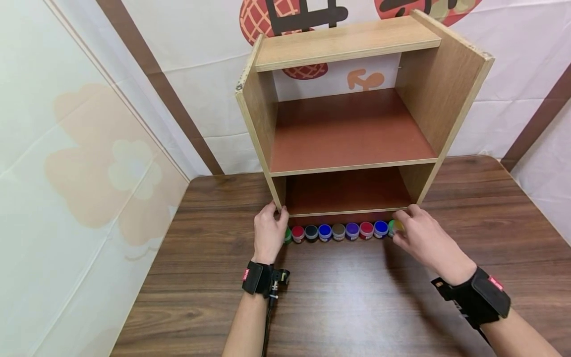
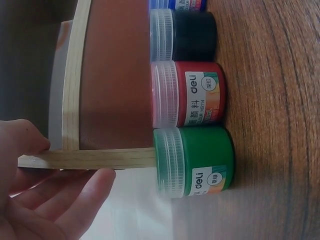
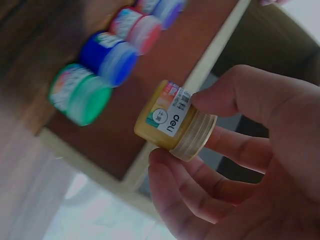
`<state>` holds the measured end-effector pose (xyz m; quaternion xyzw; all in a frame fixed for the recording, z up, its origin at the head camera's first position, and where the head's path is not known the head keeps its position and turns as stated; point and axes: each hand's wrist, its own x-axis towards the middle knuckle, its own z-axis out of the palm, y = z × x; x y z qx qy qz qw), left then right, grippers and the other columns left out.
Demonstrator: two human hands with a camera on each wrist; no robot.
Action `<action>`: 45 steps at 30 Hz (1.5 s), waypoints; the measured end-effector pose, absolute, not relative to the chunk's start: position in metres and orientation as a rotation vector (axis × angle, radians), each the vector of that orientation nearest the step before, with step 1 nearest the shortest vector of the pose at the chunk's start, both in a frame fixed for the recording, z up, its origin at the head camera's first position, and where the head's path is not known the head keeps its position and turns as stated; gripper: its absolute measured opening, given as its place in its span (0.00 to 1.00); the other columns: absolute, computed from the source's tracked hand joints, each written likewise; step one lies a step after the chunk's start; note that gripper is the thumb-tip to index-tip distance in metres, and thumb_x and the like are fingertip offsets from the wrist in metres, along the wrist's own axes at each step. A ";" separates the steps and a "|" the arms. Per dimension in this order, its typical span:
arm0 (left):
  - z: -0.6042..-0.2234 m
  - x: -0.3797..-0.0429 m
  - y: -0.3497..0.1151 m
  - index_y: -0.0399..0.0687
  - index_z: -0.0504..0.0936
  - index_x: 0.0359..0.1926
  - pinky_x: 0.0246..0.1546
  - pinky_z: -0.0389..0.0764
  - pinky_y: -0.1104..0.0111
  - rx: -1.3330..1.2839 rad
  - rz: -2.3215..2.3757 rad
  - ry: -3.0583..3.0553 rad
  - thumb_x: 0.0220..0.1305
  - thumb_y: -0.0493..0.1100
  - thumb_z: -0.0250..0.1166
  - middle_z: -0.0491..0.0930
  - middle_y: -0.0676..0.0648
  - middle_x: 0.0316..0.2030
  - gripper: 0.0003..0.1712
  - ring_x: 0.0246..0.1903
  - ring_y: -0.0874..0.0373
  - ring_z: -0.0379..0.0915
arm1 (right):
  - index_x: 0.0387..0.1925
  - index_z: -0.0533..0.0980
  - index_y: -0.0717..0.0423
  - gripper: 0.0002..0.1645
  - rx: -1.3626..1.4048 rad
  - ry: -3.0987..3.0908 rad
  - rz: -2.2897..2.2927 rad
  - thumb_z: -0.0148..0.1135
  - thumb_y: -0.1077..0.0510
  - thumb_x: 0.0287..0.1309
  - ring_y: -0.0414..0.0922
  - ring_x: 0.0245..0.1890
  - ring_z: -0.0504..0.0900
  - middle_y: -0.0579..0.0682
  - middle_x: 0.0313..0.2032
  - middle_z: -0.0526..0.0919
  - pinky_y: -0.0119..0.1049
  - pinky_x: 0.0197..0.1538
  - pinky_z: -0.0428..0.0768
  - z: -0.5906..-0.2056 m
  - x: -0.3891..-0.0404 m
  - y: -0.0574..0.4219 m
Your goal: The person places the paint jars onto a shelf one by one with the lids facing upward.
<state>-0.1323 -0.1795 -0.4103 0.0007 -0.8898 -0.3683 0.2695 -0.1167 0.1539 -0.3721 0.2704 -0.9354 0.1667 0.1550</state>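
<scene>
My left hand (image 1: 269, 234) pinches the lower front edge of the left side panel (image 2: 115, 158) of a wooden shelf (image 1: 348, 44), thumb on one face and fingers on the other. Between the thumb and fingers of my right hand (image 1: 426, 239) is a small yellow paint jar (image 3: 167, 117) with a clear lid, tilted near the shelf's lower right corner. Along the shelf's base stands a row of paint jars. A dark green jar (image 2: 207, 160) is at its left end beside a red jar (image 2: 202, 95); a light green jar (image 3: 82, 95) and a blue jar (image 3: 107, 59) are at its right.
The shelf has reddish-brown boards (image 1: 348, 129) and an open back. It stands toward the back of a dark wood-grain table (image 1: 339, 307). A printed white cloth (image 1: 196, 89) hangs behind, and a pale flowered panel (image 1: 107, 163) borders the left side.
</scene>
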 end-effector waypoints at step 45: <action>-0.404 -0.127 -0.181 0.44 0.76 0.25 0.18 0.61 0.75 0.001 -0.916 -2.388 0.64 0.38 0.59 0.70 0.49 0.17 0.09 0.16 0.61 0.63 | 0.50 0.77 0.66 0.17 1.191 -2.339 0.606 0.59 0.64 0.59 0.50 0.37 0.72 0.61 0.40 0.74 0.38 0.38 0.74 -0.246 -0.136 -0.005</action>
